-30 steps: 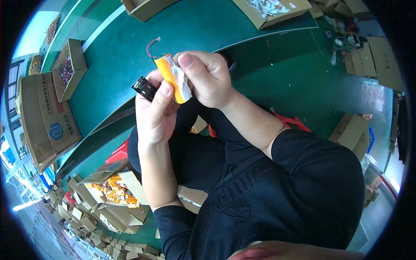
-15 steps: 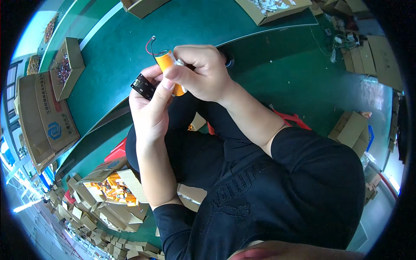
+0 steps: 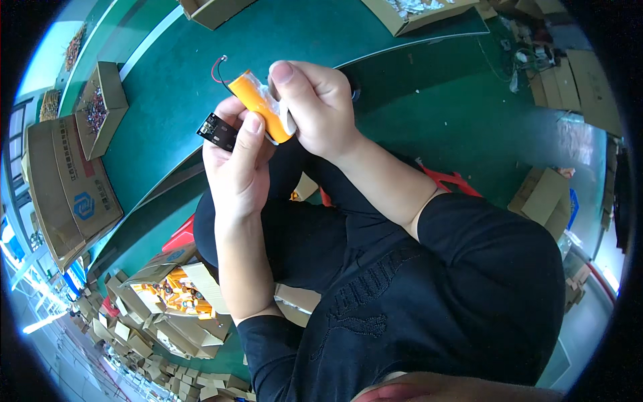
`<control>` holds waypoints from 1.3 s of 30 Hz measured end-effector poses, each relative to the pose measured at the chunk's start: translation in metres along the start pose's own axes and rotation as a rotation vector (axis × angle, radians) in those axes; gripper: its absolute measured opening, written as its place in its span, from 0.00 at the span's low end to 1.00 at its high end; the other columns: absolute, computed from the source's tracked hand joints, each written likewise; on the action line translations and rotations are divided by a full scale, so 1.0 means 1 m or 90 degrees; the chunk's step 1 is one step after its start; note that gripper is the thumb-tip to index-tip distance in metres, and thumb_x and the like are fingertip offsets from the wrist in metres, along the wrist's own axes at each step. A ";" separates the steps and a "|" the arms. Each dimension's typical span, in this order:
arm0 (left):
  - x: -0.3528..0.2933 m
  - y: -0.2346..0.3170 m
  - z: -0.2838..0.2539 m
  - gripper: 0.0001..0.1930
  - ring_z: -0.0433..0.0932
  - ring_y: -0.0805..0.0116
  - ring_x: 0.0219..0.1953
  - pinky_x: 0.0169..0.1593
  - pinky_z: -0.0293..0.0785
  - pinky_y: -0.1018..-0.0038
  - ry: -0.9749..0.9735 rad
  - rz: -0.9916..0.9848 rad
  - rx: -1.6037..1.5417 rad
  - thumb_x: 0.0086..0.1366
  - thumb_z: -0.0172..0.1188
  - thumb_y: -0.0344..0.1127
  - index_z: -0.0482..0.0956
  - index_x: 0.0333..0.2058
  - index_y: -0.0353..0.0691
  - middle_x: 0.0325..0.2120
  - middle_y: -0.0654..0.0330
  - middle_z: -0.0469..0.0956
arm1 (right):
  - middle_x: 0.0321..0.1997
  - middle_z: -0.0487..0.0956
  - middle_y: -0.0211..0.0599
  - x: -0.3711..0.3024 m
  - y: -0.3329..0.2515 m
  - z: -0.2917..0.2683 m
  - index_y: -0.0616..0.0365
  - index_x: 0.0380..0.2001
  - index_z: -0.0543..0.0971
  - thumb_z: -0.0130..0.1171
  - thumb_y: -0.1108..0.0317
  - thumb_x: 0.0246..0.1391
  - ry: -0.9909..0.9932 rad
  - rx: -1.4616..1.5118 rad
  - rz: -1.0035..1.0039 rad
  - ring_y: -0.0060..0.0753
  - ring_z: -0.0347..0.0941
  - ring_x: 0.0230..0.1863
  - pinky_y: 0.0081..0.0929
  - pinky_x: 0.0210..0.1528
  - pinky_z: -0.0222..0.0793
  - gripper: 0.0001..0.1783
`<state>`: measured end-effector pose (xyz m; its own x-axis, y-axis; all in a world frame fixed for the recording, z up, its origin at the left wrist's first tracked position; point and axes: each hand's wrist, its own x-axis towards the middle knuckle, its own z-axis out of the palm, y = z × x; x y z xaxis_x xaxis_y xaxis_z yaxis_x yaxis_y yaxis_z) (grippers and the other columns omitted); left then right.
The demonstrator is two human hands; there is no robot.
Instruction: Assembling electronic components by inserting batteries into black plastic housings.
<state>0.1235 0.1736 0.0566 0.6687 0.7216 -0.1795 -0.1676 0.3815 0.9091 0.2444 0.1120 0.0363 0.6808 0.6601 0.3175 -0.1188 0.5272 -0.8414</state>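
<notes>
My left hand [image 3: 236,164] is closed on an orange cylindrical battery [image 3: 249,95], its thumb pressing on the side. A red and a black wire with a small white plug [image 3: 224,58] stick out from the battery's upper end. Between the fingers of the same hand sits a small black circuit board [image 3: 218,132]. My right hand [image 3: 320,107] is curled closed beside the battery, with its thumb up. It grips a white peel-off strip [image 3: 288,120] that stands partly away from the battery's side; where it ends inside the fist is hidden.
The green table [image 3: 174,74] lies beyond my hands. On its left is a carton of small coloured parts [image 3: 99,110], next to a large carton [image 3: 74,181]. A carton of white scraps [image 3: 412,17] stands at the far edge. Below left, a box holds several orange batteries [image 3: 175,295].
My right hand has pulled slightly up and right, drawing the white strip off the battery. The battery now tilts more to the left, showing more of its orange side.
</notes>
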 end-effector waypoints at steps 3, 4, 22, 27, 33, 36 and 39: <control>-0.001 -0.005 0.000 0.20 0.80 0.69 0.38 0.41 0.74 0.79 0.018 0.007 -0.034 0.72 0.60 0.37 0.71 0.58 0.37 0.41 0.53 0.80 | 0.19 0.66 0.26 0.002 0.011 -0.001 0.55 0.20 0.70 0.50 0.60 0.73 -0.001 0.137 0.077 0.20 0.55 0.20 0.21 0.25 0.53 0.24; -0.001 -0.006 0.000 0.20 0.80 0.70 0.37 0.41 0.74 0.79 0.026 0.010 -0.051 0.72 0.60 0.37 0.71 0.58 0.37 0.40 0.54 0.80 | 0.20 0.66 0.27 0.003 0.014 -0.002 0.55 0.20 0.70 0.49 0.59 0.74 0.000 0.205 0.115 0.20 0.55 0.21 0.20 0.25 0.53 0.24; 0.004 0.010 -0.013 0.15 0.75 0.74 0.32 0.37 0.71 0.83 0.066 0.112 0.058 0.68 0.65 0.34 0.75 0.49 0.34 0.35 0.56 0.77 | 0.17 0.66 0.26 0.012 0.011 -0.014 0.56 0.16 0.70 0.59 0.56 0.68 -0.123 -0.130 -0.131 0.22 0.57 0.19 0.25 0.23 0.52 0.26; 0.003 0.012 -0.014 0.16 0.76 0.72 0.34 0.39 0.72 0.81 0.082 0.144 0.097 0.67 0.67 0.33 0.74 0.48 0.34 0.36 0.56 0.77 | 0.17 0.65 0.29 0.018 0.005 -0.018 0.57 0.17 0.69 0.64 0.60 0.63 -0.228 -0.365 -0.247 0.27 0.57 0.19 0.26 0.24 0.53 0.23; 0.006 0.010 -0.019 0.14 0.77 0.72 0.36 0.40 0.74 0.79 0.069 0.148 0.107 0.69 0.64 0.33 0.73 0.48 0.35 0.38 0.55 0.77 | 0.17 0.65 0.30 0.017 0.012 -0.019 0.56 0.17 0.69 0.68 0.62 0.59 -0.271 -0.424 -0.255 0.31 0.57 0.19 0.27 0.23 0.53 0.21; 0.008 0.009 -0.023 0.12 0.78 0.72 0.37 0.40 0.75 0.79 0.055 0.135 0.104 0.72 0.62 0.33 0.72 0.48 0.35 0.40 0.54 0.77 | 0.18 0.66 0.31 0.017 0.023 -0.018 0.55 0.18 0.70 0.68 0.63 0.58 -0.270 -0.402 -0.290 0.32 0.57 0.19 0.27 0.24 0.54 0.20; 0.011 0.008 -0.023 0.13 0.78 0.72 0.37 0.39 0.75 0.79 0.063 0.135 0.112 0.72 0.61 0.34 0.73 0.49 0.35 0.40 0.53 0.78 | 0.20 0.67 0.31 0.017 0.032 -0.016 0.55 0.21 0.71 0.64 0.64 0.62 -0.231 -0.377 -0.306 0.28 0.57 0.20 0.26 0.24 0.54 0.18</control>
<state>0.1129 0.1978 0.0532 0.5567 0.8307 -0.0065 -0.1618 0.1160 0.9800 0.2638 0.1317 0.0076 0.2748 0.6201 0.7348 0.5917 0.4933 -0.6376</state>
